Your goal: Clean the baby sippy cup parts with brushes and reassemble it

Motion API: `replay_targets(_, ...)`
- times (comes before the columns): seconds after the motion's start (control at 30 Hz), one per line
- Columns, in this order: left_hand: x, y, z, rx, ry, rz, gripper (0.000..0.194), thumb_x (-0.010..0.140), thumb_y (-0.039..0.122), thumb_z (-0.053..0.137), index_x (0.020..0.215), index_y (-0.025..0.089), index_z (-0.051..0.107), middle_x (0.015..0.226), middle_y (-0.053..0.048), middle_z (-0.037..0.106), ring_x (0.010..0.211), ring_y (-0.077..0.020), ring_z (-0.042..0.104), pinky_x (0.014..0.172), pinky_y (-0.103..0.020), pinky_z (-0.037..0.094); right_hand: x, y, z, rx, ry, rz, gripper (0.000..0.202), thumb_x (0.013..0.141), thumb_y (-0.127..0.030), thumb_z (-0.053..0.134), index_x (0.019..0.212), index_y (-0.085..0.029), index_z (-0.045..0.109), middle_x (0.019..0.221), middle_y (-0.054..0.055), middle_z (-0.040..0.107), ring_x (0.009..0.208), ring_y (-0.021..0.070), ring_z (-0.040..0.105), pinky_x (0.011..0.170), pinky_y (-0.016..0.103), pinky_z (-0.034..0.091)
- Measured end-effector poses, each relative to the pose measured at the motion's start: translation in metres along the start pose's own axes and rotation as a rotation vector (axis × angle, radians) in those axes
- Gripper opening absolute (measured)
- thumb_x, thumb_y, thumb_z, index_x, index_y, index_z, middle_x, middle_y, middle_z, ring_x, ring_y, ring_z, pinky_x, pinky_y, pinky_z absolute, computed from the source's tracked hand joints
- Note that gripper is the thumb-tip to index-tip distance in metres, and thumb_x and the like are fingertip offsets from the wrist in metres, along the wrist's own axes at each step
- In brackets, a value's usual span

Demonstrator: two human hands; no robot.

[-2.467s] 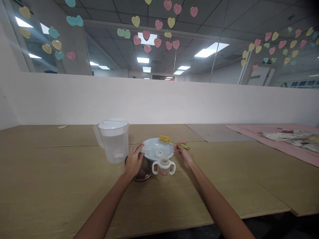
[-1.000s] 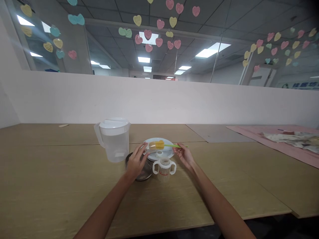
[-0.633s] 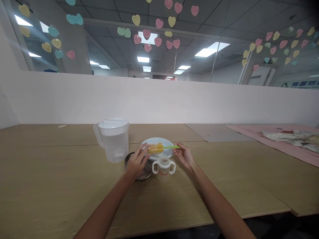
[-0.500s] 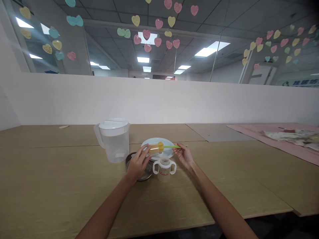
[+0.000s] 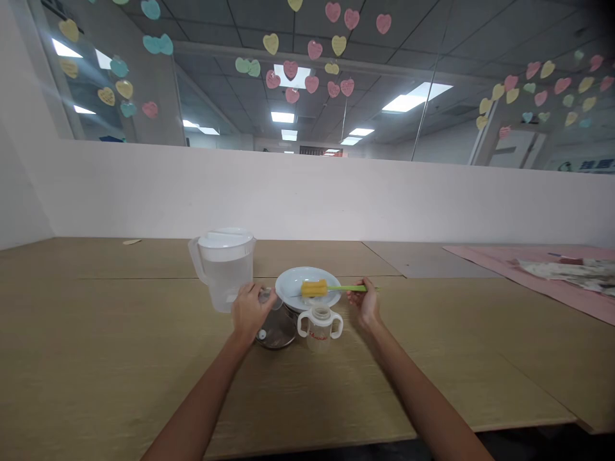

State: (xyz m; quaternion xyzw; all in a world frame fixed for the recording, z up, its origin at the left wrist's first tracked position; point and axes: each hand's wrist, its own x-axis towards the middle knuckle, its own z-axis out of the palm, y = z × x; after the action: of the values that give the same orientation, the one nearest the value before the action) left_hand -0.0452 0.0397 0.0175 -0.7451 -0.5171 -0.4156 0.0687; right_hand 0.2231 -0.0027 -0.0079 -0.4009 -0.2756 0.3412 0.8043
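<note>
My right hand [image 5: 365, 301] grips the green handle of a bottle brush [image 5: 314, 289]. Its yellow sponge head points left, above a white plate [image 5: 288, 279]. To the left, my left hand [image 5: 250, 314] has its fingers around a clear plastic cover [image 5: 275, 301], partly hidden by the fingers and held over a round metal tray [image 5: 276, 336]. A small white part [image 5: 261, 334] lies in that tray. A clear baby bottle [image 5: 319, 334] with two white handles and an open top stands upright in front of the plate, between my hands.
A lidded pitcher [image 5: 228, 272] of liquid stands behind my left hand. At the far right a pink mat [image 5: 485, 266] bears crumpled whitish material [image 5: 567, 272]. A flat pale piece [image 5: 132, 242] lies at the back left, near the white wall [image 5: 307, 198].
The clear cover has come off the brush's sponge head. My left hand has moved left and down with it, while the brush stays in my right hand above the plate.
</note>
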Motion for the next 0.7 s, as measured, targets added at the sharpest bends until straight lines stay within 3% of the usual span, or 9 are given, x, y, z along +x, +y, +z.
replay_targets(0.1,0.001,0.0,-0.002,0.091,-0.098,0.025,0.027,0.08,0.04,0.047,0.074,0.018,0.061,0.08,-0.006,0.064,0.081,-0.0209,0.057,0.063,-0.028,0.038,0.0,0.004,0.001,-0.019,0.191,-0.052,0.037,0.076,-0.054,0.049,0.06,-0.022,0.044,0.04,-0.004,0.05,0.034,0.0117,0.047,0.033,0.022,0.032)
replay_targets(0.27,0.002,-0.001,0.002,0.17,-0.116,0.033,0.031,0.078,0.044,0.046,0.074,0.018,0.063,0.081,-0.008,0.064,0.081,-0.0232,0.057,0.062,-0.029,0.038,0.002,0.004,-0.003,-0.13,0.328,-0.185,0.043,0.078,-0.059,0.045,0.059,-0.021,0.048,0.036,-0.004,0.046,0.031,0.0109,0.044,0.032,0.022,0.029)
replay_targets(0.4,0.001,-0.004,0.009,0.196,-0.164,0.085,0.031,0.078,0.042,0.047,0.078,0.017,0.065,0.087,-0.009,0.063,0.084,-0.0232,0.057,0.064,-0.029,0.04,-0.002,0.006,-0.002,-0.216,0.291,-0.308,0.051,0.076,-0.066,0.044,0.062,-0.019,0.053,0.039,-0.003,0.049,0.035,0.011,0.046,0.035,0.022,0.032)
replay_targets(0.7,0.001,-0.004,0.016,0.175,-0.253,0.091,0.025,0.079,0.037,0.051,0.089,0.017,0.062,0.097,-0.01,0.059,0.089,-0.0223,0.057,0.07,-0.029,0.044,-0.007,0.012,0.002,-0.419,0.122,-0.333,0.052,0.074,-0.066,0.049,0.066,-0.016,0.06,0.046,-0.002,0.053,0.043,0.0107,0.047,0.044,0.022,0.036)
